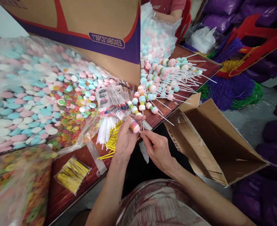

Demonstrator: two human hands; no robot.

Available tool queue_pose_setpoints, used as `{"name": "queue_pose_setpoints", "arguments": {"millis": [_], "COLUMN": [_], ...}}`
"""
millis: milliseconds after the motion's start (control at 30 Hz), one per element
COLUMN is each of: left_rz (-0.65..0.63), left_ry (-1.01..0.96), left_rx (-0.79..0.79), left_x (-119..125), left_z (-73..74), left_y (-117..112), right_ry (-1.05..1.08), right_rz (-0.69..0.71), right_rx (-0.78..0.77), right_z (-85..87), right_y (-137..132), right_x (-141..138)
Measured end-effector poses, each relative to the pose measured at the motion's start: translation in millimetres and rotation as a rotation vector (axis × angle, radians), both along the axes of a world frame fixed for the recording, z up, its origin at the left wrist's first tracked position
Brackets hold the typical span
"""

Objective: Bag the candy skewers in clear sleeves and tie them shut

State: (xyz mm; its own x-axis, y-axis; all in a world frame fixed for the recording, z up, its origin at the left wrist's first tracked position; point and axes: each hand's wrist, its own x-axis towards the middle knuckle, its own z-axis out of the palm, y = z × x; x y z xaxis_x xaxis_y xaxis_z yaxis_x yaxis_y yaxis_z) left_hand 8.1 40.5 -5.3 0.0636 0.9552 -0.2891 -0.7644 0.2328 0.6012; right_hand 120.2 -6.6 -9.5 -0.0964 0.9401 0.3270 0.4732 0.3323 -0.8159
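Note:
A candy skewer [135, 126] with pink pieces at its lower end lies in my left hand [125, 138], whose fingers curl around it. Printed clear plastic shows at its upper end, by my left fingertips. My right hand [158, 149] pinches the white stick just below the candy. Just beyond my hands, finished skewers [163, 78] of pastel marshmallows and gummy rings are piled, sticks pointing right. To the left of my left hand are white sticks [107, 127], yellow twist ties [112, 139] and printed plastic bags [107, 97].
Loose marshmallows [18, 119] and gummy rings [72, 121] spread across the left of the table [58, 207]. A large carton [101, 28] stands behind them. An open cardboard box [213, 147] sits to my right. Someone in a red shirt [164, 6] is across the table.

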Motion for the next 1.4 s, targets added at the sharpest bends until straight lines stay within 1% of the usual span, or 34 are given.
{"name": "queue_pose_setpoints", "arguments": {"millis": [67,167,233,333,400,433,500,600,633,733,833,967,1100,1267,1333,1400], "left_rz": [-0.009,-0.035,-0.046,-0.093,-0.138,-0.14,-0.075,0.08,0.101,0.094,0.087,0.061,0.089,0.143,0.187,0.201], "left_ry": [0.018,0.096,0.138,0.169,0.18,0.192,0.24,0.337,0.358,0.377,0.403,0.55,0.681,0.878,0.964,0.999], "left_rx": [0.023,0.064,0.06,0.041,0.039,0.041,0.044,0.049,0.048,0.033,0.035,0.115,0.151,0.176,0.174,0.173], "left_x": [3.0,9.7,12.9,13.2,11.4,10.6,9.2,8.1,7.7,6.8,8.1,12.2,12.8,8.1,6.9,6.6], "left_z": [-0.6,-1.5,-0.6,3.9,7.1,8.0,7.7,3.7,2.4,1.3,1.9,-2.0,-8.2,-11.8,-11.9,-12.0], "left_y": [-0.8,-4.5,-7.8,-13.0,-16.5,-18.2,-21.0,-22.0,-21.4,-18.7,-18.7,-24.5,-26.4,-23.0,-23.4,-24.5], "right_ry": [-0.043,-0.096,-0.1,-0.047,0.007,0.029,0.062,0.074,0.07,0.063,0.111,0.134,0.133,0.196,0.269,0.386], "right_rz": [-0.004,-0.016,-0.046,-0.083,-0.101,-0.109,-0.125,-0.128,-0.124,-0.115,-0.126,-0.155,-0.155,-0.084,-0.031,0.03], "right_rx": [0.036,0.095,0.111,0.081,0.053,0.043,0.015,-0.034,-0.043,-0.049,-0.064,-0.055,-0.069,-0.1,-0.158,-0.269], "right_z": [0.0,-0.9,-1.8,-2.2,-1.4,-0.8,0.8,2.4,2.6,1.8,0.4,-0.5,0.6,3.5,4.9,6.6], "right_y": [0.2,5.8,10.9,15.7,16.1,15.8,15.0,14.3,14.1,13.1,12.3,14.4,17.0,13.1,8.1,1.5], "right_x": [-1.2,-6.6,-10.9,-13.7,-12.0,-10.4,-6.8,-3.3,-3.0,-3.6,-4.4,-3.1,-1.6,-2.6,-3.1,-3.3]}}
